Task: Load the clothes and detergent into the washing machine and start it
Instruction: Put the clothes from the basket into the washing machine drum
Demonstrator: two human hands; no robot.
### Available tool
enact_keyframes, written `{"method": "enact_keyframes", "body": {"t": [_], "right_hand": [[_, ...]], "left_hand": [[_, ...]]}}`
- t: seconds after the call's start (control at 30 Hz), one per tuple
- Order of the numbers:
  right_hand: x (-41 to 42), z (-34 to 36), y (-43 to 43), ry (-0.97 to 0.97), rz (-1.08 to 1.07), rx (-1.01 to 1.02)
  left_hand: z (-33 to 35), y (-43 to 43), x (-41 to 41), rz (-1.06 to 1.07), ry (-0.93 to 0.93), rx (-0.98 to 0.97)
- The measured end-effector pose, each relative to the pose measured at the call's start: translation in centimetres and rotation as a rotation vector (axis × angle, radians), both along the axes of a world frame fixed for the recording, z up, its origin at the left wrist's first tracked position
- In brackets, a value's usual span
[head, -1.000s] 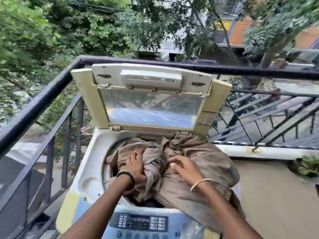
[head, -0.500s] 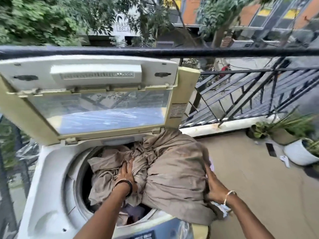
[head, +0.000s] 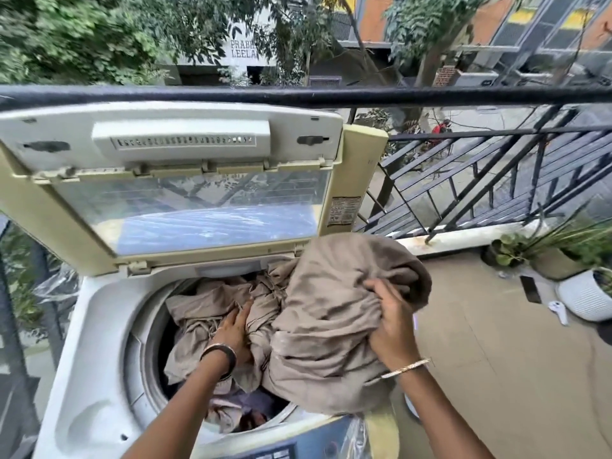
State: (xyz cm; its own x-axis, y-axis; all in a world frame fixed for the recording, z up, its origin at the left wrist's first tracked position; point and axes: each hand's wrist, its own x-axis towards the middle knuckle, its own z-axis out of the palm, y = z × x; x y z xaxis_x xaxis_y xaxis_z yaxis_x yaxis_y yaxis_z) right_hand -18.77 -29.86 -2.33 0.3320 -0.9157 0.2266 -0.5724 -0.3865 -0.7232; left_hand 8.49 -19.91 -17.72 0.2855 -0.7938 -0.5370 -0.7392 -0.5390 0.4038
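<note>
A top-loading washing machine stands on a balcony with its lid raised. A large beige cloth lies half in the drum and bulges over the machine's right rim. My left hand presses flat on the cloth inside the drum. My right hand grips a bunched fold of the cloth on top of the bulge at the right. Darker clothes show underneath in the drum. Part of the control panel appears at the bottom edge. No detergent is in view.
A black metal railing runs behind the machine and along the right side. Potted plants and a white ribbed pot stand on the balcony floor at the right. Tan floor lies to the right of the machine.
My right hand has moved from the cloth's lower right side up onto its top and now grips a fold. The bulge has been lifted higher. My left hand stays pressed in the drum.
</note>
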Motion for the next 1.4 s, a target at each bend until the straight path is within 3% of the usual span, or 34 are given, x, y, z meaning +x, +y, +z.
{"method": "enact_keyframes", "body": {"t": [0.17,0.27,0.33,0.4,0.47,0.53,0.63,0.7,0.8,0.87,0.97,1.03,1.1,1.17,1.27,1.33,1.4], "right_hand": [[9.5,2.4,4.5,-0.091,0.357,-0.024],[13.5,-0.8,6.6,-0.121,0.389,0.041],[15.2,-3.9,7.7,-0.052,0.346,0.122],[16.5,-6.9,8.3,0.119,0.328,0.294],[17.2,-9.5,8.6,0.339,0.397,0.461],[17.6,-10.3,8.4,0.486,0.546,0.591],[17.5,-7.7,5.9,0.568,0.829,0.668],[16.3,-5.4,4.1,0.549,0.909,0.646],[12.8,-2.4,1.9,0.630,0.917,0.632],[9.8,-1.0,0.4,0.546,0.840,0.545],[5.9,-1.0,-2.0,0.304,0.388,0.287],[3.9,-1.9,-3.5,0.441,0.145,0.126],[2.5,-3.6,-4.8,0.581,0.033,0.202],[2.2,-5.1,-5.2,0.596,0.020,0.197],[3.5,-5.3,-4.3,0.594,0.012,-0.026],[5.7,-4.0,-2.6,0.413,0.055,-0.039],[8.2,-3.3,0.0,0.210,0.216,0.120]], "left_hand": [[5.4,2.0,0.5,0.298,0.199,-0.167],[7.2,4.0,1.9,0.685,0.382,-0.385],[8.3,5.4,2.9,0.820,0.487,-0.583],[9.7,6.4,3.5,0.820,0.470,-0.716],[11.3,6.6,3.1,0.651,0.487,-0.772],[11.8,6.3,2.4,0.373,0.492,-0.683],[9.4,5.4,0.9,0.001,0.237,-0.315],[6.5,4.9,-0.3,-0.096,0.087,-0.108],[2.3,4.1,-2.1,-0.109,-0.117,0.103],[-0.4,3.8,-2.7,-0.086,-0.180,0.189],[-2.6,3.4,-3.2,-0.007,-0.162,0.220],[-2.4,2.8,-3.5,0.039,-0.167,0.206],[-1.9,2.4,-3.7,0.072,-0.156,0.229],[-1.4,2.1,-3.3,0.090,-0.116,0.221],[-1.7,2.4,-2.1,0.127,0.021,0.185],[-2.0,2.8,-1.3,0.220,0.103,0.158],[-0.6,3.2,-1.3,0.234,0.150,0.141]]}}
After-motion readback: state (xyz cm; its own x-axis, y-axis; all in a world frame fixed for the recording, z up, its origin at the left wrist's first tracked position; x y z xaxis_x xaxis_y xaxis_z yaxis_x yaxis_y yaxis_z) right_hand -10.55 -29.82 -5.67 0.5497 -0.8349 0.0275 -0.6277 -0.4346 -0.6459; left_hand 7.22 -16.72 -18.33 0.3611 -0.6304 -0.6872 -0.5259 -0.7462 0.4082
